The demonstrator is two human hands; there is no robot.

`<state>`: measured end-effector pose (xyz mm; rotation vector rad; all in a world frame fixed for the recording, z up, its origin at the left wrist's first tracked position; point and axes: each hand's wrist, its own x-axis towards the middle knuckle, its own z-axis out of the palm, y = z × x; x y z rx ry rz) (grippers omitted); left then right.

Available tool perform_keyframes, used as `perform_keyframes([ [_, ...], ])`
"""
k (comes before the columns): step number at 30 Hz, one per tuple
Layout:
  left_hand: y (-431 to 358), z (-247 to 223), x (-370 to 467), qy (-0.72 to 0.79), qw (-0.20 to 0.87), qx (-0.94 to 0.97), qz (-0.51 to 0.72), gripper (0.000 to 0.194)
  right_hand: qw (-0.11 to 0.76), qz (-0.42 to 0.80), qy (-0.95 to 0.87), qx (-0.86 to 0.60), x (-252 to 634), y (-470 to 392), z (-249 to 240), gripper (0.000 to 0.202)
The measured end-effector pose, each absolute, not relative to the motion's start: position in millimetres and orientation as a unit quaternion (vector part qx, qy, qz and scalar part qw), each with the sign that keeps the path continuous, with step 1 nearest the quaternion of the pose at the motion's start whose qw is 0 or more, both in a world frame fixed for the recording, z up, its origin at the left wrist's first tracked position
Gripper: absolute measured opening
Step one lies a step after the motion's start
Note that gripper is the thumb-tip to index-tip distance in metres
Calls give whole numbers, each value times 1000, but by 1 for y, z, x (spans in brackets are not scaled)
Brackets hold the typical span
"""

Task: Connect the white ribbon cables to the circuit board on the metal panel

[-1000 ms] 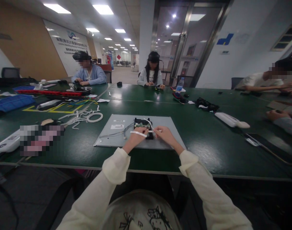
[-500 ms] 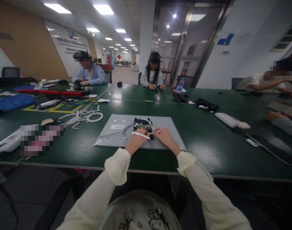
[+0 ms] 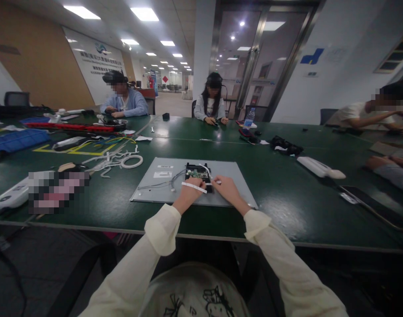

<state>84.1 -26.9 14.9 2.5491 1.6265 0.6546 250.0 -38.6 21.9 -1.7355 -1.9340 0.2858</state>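
A grey metal panel (image 3: pixel 155 185) lies flat on the green table, with a black frame holding a green circuit board (image 3: pixel 197 173) on it. Grey cables (image 3: pixel 158 185) run left from the board. My left hand (image 3: pixel 193 188) is at the frame's near left side, its fingers curled and mostly hidden; a white strip (image 3: pixel 194 187) crosses the back of it. My right hand (image 3: pixel 224 186) is closed in a pinch at the frame's right edge, on a small white end. Whether that end belongs to the white strip is too small to tell.
A white coil (image 3: pixel 131 161) and loose white strips lie left of the panel. Farther left are a blue tray (image 3: pixel 19 141) and a white device (image 3: pixel 16 193). On the right are another white device (image 3: pixel 315 167) and a phone (image 3: pixel 376 207). Several people sit around the table.
Both hands stay in nearly the same place at the black frame. The whole view has shifted very slightly.
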Motion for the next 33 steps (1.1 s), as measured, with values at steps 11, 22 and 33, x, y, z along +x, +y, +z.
perform_keyframes([
  [11, -19, 11, 86, 547, 37, 822, 153, 34, 132, 27, -706, -696, 247, -47, 24, 22],
  [22, -21, 21, 64, 535, 7, 837, 113, 29, 133, -64, -705, -694, 256, -54, 29, 23],
  [33, -26, 16, 62, 526, 27, 838, 145, 27, 338, 174, -790, -481, 218, -76, 43, 30],
])
